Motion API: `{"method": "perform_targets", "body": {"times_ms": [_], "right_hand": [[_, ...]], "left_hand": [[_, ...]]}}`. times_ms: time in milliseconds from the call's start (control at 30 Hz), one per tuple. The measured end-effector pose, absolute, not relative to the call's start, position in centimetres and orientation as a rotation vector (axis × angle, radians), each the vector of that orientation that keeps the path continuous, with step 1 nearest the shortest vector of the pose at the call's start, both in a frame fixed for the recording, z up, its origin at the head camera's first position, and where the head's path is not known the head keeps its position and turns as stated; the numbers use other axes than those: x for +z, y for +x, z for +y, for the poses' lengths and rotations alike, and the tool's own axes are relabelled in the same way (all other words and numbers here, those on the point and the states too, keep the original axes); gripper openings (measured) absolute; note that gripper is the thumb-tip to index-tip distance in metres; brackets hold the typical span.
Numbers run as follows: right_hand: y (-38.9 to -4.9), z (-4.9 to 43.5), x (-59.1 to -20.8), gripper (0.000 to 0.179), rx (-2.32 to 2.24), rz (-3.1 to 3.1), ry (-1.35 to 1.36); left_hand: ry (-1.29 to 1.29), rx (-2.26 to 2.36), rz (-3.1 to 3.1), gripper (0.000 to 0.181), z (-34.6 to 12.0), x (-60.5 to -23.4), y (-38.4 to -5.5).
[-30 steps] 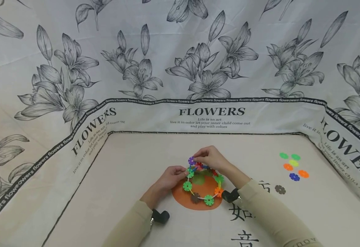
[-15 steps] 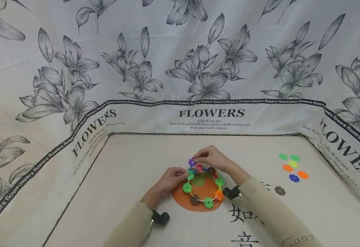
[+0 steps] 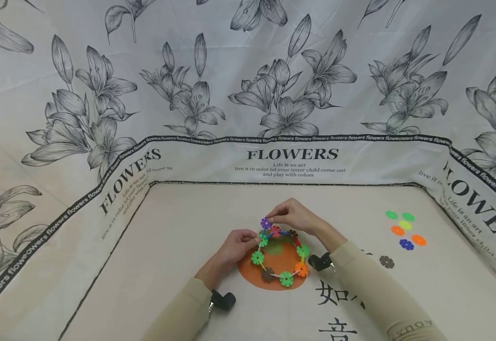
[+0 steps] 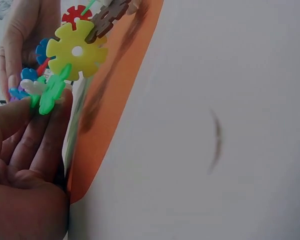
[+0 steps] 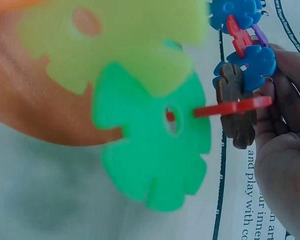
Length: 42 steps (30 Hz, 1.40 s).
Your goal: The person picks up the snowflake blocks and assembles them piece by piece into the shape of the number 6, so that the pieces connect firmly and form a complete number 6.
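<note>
Closing the ring [image 3: 279, 253]: my left hand [image 3: 235, 244] pinches its green disc, right hand [image 3: 292, 215] grips the purple disc [image 3: 266, 222]. Next, I judge: press slots together squarely.

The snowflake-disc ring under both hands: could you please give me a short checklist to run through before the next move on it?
1. Left hand holds the ring at its left side: ok, fingers pinch a green disc.
2. Right hand grips the far top of the ring by the purple disc: ok.
3. Ring sits over the orange circle printed on the cloth: ok.
4. Every joint around the ring fully seated: cannot tell, too small in the head view.
5. Spare discs within sight to the right: ok, lying loose on the cloth.
6. Brown disc lies apart from the spares: ok.
</note>
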State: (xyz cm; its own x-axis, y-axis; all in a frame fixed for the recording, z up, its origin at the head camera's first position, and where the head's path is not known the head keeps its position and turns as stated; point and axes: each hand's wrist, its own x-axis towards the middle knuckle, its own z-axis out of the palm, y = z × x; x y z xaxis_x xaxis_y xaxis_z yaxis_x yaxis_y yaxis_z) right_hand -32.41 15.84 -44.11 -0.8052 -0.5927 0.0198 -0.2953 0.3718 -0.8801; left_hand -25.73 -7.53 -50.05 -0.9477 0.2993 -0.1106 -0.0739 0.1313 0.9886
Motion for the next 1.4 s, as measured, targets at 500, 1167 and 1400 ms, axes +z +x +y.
{"method": "perform_targets", "body": {"times_ms": [500,1167,1400], "right_hand": [[-32.2,16.2,-44.5,0.016,-1.418,2.350,-0.753],[-31.7,16.1,-44.5,0.017,-1.395,2.338,-0.731],[-31.6,16.0,-44.5,0.018,-1.404,2.332,-0.740]], "left_hand": [[0.195,1.881,2.152,0.021,-7.1,-50.1,-25.7],[0.161,1.716,2.199,0.047,-6.5,-49.3,-25.9],[0.207,1.670,2.228,0.048,-6.4,-49.1,-26.0]]}}
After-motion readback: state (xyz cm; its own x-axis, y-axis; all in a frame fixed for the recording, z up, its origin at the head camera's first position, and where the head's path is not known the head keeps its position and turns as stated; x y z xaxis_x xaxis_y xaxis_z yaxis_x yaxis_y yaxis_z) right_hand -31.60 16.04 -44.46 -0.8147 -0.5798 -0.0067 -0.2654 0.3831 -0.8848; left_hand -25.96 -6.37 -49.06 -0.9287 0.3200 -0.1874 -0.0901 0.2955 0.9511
